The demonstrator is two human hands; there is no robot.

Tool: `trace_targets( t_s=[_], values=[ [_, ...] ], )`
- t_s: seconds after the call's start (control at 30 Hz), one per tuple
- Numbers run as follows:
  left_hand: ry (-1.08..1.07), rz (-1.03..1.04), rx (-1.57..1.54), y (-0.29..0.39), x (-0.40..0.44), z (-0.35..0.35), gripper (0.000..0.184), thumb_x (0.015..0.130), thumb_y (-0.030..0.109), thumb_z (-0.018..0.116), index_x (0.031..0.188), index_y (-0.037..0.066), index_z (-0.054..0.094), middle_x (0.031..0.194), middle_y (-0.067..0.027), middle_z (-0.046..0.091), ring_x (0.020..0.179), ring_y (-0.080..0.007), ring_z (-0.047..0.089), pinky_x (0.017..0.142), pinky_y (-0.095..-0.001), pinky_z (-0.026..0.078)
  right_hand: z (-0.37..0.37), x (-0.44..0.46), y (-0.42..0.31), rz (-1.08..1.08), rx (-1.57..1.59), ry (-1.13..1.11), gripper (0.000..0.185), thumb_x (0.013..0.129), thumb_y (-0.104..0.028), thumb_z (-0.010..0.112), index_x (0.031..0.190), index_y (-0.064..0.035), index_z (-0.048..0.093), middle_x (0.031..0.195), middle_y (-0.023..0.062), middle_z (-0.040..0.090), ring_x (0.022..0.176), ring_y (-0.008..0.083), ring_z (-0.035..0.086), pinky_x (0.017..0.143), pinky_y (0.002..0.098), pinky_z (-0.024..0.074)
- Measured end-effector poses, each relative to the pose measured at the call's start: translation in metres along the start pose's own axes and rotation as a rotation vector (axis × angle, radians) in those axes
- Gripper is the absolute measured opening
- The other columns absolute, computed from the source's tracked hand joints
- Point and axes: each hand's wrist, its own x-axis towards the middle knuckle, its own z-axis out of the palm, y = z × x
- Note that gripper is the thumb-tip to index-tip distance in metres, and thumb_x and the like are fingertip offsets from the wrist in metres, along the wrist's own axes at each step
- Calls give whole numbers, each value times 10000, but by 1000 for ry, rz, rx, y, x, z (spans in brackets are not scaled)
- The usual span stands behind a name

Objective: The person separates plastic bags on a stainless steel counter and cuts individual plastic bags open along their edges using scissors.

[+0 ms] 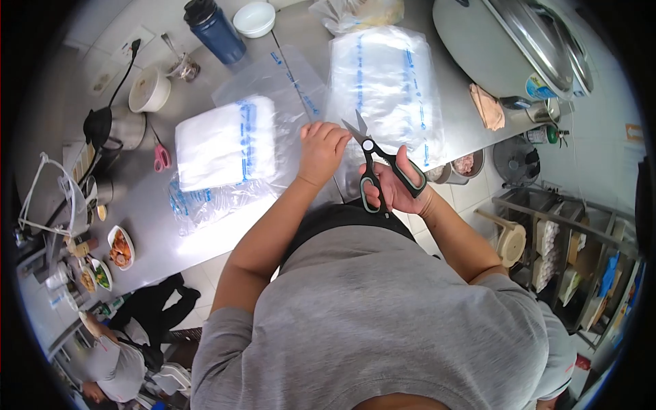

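My right hand [402, 186] holds a pair of black-handled kitchen scissors [368, 145], fingers through the loops, with the blades parted and pointing away from me. Close to the blade tips, my left hand [321, 152] is closed with its fingers curled over; what they pinch, if anything, is hidden. Beyond the scissors lies a stack of clear plastic bags with blue print [383, 89]. A second, folded stack of plastic bags [222, 143] rests left of my left hand. Loose clear plastic sheeting [290, 89] spreads between the two stacks.
The steel table [154, 219] carries pink-handled scissors [161, 157], a blue bottle [217, 34], white bowls [254, 19] and a dish of food [121, 249]. A large lidded pot [478, 41] stands far right. A shelf rack [567, 225] is at right; another person [119, 362] sits lower left.
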Motion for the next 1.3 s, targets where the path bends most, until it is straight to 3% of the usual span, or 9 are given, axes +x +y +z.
trace_targets(
  t_s=[0.1,0.4,0.6,0.7,0.83,0.97,1.07,1.23,1.3],
  values=[
    [5,2,7,2,2,0,50,777,153,685,809,129,655,826,7,610,831,-210,552,810,-384,347,-7,6,5,-75,-45,69,966,726,-872,307,1191,-42,471,794,65,519,736,192,588,501,225,461],
    [-78,91,-21,15,-1,-1,43,777,129,674,816,127,654,827,-5,620,820,-220,560,816,-389,357,-11,10,4,-42,-94,73,948,713,-874,352,1173,-53,470,777,47,504,722,204,531,625,265,433],
    [-123,90,-51,27,1,-10,36,777,116,666,807,120,646,825,-7,628,824,-227,569,813,-390,360,-17,20,7,-119,-179,144,926,713,-885,353,1145,-74,473,788,17,536,699,154,561,580,233,385],
    [-148,95,-97,40,2,-20,28,784,118,663,801,117,640,827,-6,633,819,-230,572,812,-392,358,-26,28,5,-193,-197,167,938,725,-860,405,1194,-50,456,881,27,542,741,145,558,604,238,404],
    [-203,153,-165,62,4,-33,37,789,115,668,811,104,641,830,-23,637,802,-239,574,796,-394,372,-19,39,-6,-356,-109,449,879,783,-768,486,1317,-74,407,1105,36,499,882,124,538,716,303,454],
    [-325,186,-279,82,3,-46,51,792,99,649,839,81,642,858,-38,625,834,-245,560,804,-392,407,-39,50,-31,-401,-134,321,773,788,-753,502,1198,-98,519,1050,22,564,935,144,542,788,327,460],
    [-343,201,-340,92,7,-52,61,782,98,664,836,73,649,847,-50,626,818,-251,565,772,-385,426,-43,60,-50,-488,-157,380,749,802,-762,450,1104,-88,573,925,6,554,769,155,534,726,328,458],
    [-427,251,-446,112,12,-52,68,784,109,681,831,67,655,834,-59,629,796,-254,577,765,-382,436,-50,59,-87,-510,-207,403,754,771,-781,478,1027,-82,600,787,31,572,716,158,549,719,301,461],
    [-503,290,-462,115,12,-47,51,801,108,645,828,65,642,840,-56,621,840,-246,572,796,-377,435,-62,57,-103,-465,-176,438,610,811,-614,597,1047,-52,577,847,51,587,763,162,570,729,296,465]
  ],
)
